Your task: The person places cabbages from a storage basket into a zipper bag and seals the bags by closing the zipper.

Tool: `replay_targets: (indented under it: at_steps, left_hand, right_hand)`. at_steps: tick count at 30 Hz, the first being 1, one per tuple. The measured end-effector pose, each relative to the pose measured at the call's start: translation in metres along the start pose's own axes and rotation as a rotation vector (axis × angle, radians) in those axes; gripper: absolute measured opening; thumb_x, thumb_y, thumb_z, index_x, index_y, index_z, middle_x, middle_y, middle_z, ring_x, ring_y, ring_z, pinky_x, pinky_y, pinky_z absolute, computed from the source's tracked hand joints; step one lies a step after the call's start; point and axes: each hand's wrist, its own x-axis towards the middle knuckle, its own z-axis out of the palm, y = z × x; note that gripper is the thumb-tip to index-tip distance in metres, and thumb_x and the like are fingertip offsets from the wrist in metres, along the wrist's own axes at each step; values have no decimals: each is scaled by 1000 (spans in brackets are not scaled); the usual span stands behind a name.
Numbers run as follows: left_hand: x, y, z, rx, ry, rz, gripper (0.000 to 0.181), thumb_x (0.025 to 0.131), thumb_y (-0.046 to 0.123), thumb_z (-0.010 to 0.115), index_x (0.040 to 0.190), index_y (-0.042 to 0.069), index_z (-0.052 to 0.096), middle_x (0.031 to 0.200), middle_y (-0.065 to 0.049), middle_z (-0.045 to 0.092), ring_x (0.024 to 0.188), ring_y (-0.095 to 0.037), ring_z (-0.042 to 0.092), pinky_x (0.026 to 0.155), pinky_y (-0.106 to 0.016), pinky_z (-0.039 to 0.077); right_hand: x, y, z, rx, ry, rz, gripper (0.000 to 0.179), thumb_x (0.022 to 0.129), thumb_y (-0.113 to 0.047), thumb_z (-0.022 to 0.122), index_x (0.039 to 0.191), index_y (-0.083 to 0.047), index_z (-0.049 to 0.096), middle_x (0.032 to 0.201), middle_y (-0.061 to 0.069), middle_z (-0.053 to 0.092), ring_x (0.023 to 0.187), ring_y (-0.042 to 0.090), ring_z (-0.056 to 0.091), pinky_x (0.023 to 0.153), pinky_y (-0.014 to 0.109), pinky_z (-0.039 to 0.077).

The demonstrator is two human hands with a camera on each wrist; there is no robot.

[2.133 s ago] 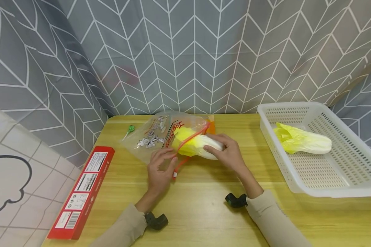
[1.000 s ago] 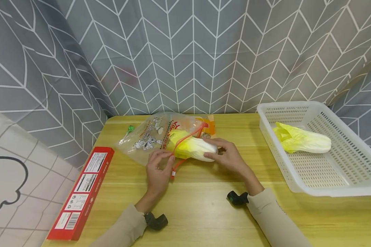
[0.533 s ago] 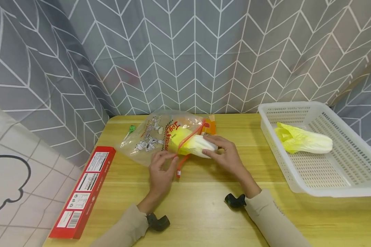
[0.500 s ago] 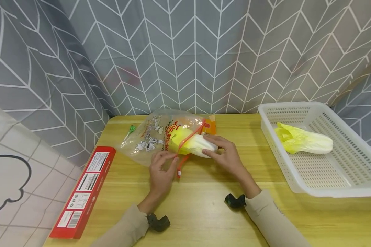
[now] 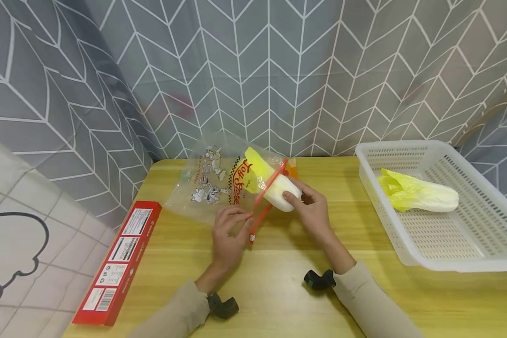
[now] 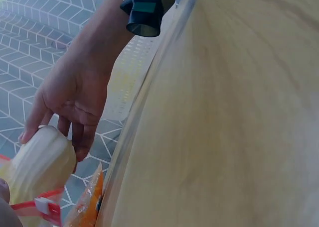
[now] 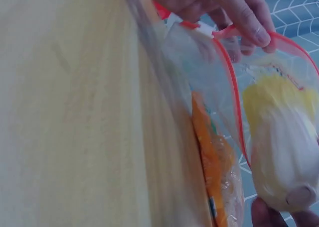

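A napa cabbage [image 5: 285, 193] lies partly inside a clear zip bag [image 5: 213, 171] printed with cartoon figures and red lettering. Its yellow leafy end is in the bag, while the white base sticks out past the red zip edge. My right hand [image 5: 314, 211] holds that base between thumb and fingers. With thumb and forefinger, my left hand [image 5: 230, 234] pinches the near side of the red zip edge. In the right wrist view the bag's mouth gapes around the cabbage [image 7: 284, 147].
A white perforated basket [image 5: 399, 239] at the right holds another napa cabbage [image 5: 422, 191]. Behind the bag lies an orange packet [image 7: 212, 157]. A long red box [image 5: 118, 263] lies along the table's left side, and a patterned curtain [image 5: 304, 75] hangs at the back.
The bag has risen and shifted right, now covering the green lollipop. The cabbage has tilted, leafy end upward, with more of the leaves inside. Both hands keep their hold.
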Motion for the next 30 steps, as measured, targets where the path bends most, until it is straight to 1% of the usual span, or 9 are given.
replay_targets:
  at_steps: [3,6,9,12,18,21,24,27,30]
  left_hand:
    - [-2,2,1,10,13,-32,10,86,3,79,96,4,79,102,-10,72,111,-30,59,106,-28,40]
    - [-2,3,0,-5,23,-118,9,86,4,78,96,4,78,103,-10,72,112,-29,58,106,-29,40]
    - [-2,2,-1,-38,21,-209,9,88,7,78,97,6,78,105,-9,72,112,-26,58,106,-32,40]
    - [-2,1,-1,-62,24,-262,9,88,10,78,97,7,79,107,-9,72,113,-24,58,105,-34,40]
    - [-1,1,-1,-57,16,-256,11,89,11,78,99,8,78,107,-8,71,111,-17,57,103,-31,40]
    - [-2,1,-1,-48,13,-233,10,89,11,78,98,7,78,106,-8,71,110,-13,57,101,-28,41]
    - [-2,2,0,-44,5,-218,10,88,10,78,98,6,78,106,-9,71,110,-13,57,100,-26,42]
    - [-2,1,1,-42,-5,-201,10,88,9,78,97,7,78,106,-8,72,110,-17,58,101,-27,42]
    - [-2,0,2,-45,-8,-186,10,87,8,79,97,8,78,105,-9,72,110,-22,59,102,-28,41]
  right_hand:
    - [0,1,2,25,65,-13,46,88,-9,78,133,-8,67,137,13,66,92,5,67,75,16,56]
    - [-1,2,5,-5,79,-27,47,87,-10,80,132,-8,68,136,12,66,91,6,66,73,15,56]
    - [-4,3,8,-96,71,-69,46,84,-14,84,128,-11,71,130,12,70,91,10,63,71,16,54]
    - [-5,5,10,-199,33,-164,47,81,-15,87,125,-12,73,123,13,72,94,14,61,72,18,52]
    - [-4,7,11,-368,-63,-413,49,79,-12,88,125,-11,73,123,10,71,114,25,63,89,23,53]
    - [-5,6,12,-419,-79,-474,49,79,-13,88,125,-11,73,123,9,71,118,26,63,96,26,52]
    - [-5,4,15,-391,-59,-419,47,80,-14,87,125,-11,73,120,10,72,106,22,65,85,24,54]
    - [-5,1,18,-277,-36,-260,43,83,-16,85,124,-11,73,113,13,73,88,17,63,71,20,53]
    - [-4,-4,21,-165,-35,-87,41,86,-18,82,125,-11,73,112,15,72,83,14,61,69,19,51]
